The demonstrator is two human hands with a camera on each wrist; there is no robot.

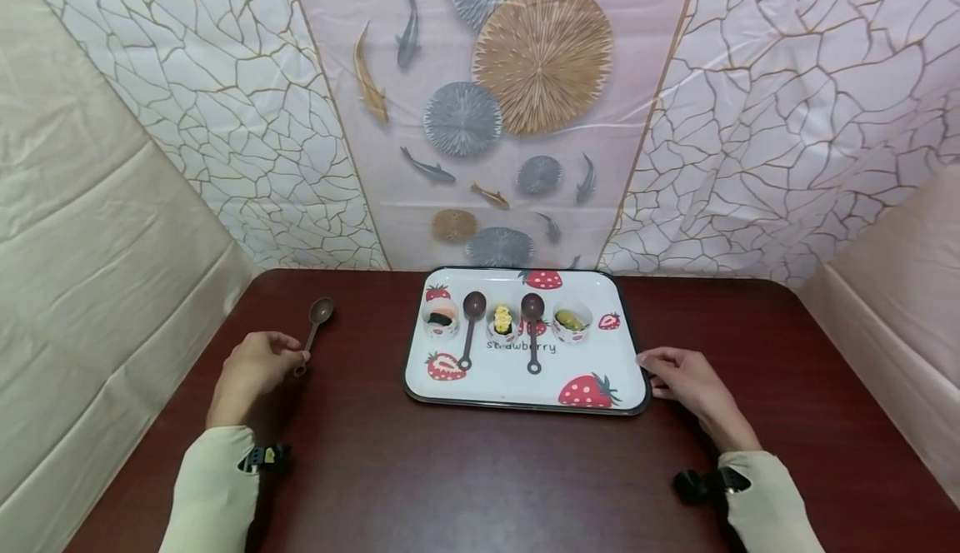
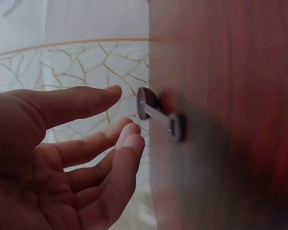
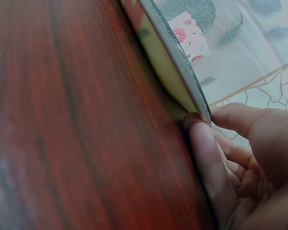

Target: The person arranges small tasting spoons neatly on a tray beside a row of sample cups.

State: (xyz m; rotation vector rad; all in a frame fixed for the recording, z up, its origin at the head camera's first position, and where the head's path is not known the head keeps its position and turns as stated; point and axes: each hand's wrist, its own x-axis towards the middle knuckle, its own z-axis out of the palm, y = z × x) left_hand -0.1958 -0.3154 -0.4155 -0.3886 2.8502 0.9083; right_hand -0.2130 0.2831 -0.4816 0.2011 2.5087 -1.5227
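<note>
A dark brown measuring spoon (image 1: 309,332) lies on the table at the left, its bowl away from me. My left hand (image 1: 258,370) is beside its handle; in the left wrist view, thumb and fingers are parted and a gap separates them from the spoon (image 2: 156,112). My right hand (image 1: 693,388) pinches the near right corner of a white strawberry-print tray (image 1: 517,382); its rim (image 3: 182,62) meets the thumb and forefinger in the right wrist view. The tray carries two more brown spoons (image 1: 470,328) (image 1: 533,332) between small patterned cups.
One cup (image 1: 440,320) contains an orange-and-black piece, the middle cup (image 1: 503,325) a yellow-topped one, and the right cup (image 1: 572,323) something green. The dark wooden table (image 1: 480,478) ends against a patterned cloth backdrop (image 1: 750,120). Pale padded walls (image 1: 90,228) flank it.
</note>
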